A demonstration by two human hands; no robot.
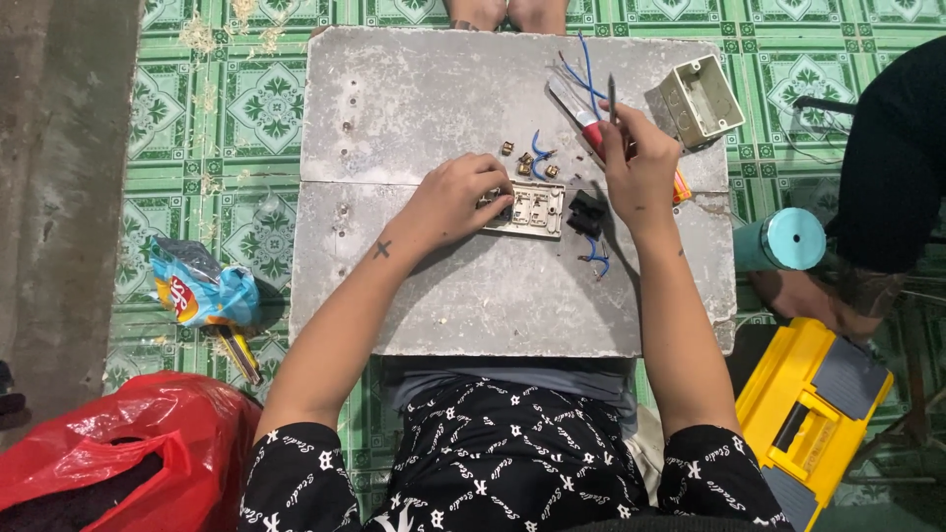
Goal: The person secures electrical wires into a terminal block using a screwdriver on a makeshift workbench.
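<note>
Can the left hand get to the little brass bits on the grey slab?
Probably yes. The left hand rests on the switch plate, and the brass bits lie just beyond on the bare slab, nothing between.

Left hand (455,200) steadies switch plate (527,209); right hand (639,163) grips screwdriver (588,128)
</note>
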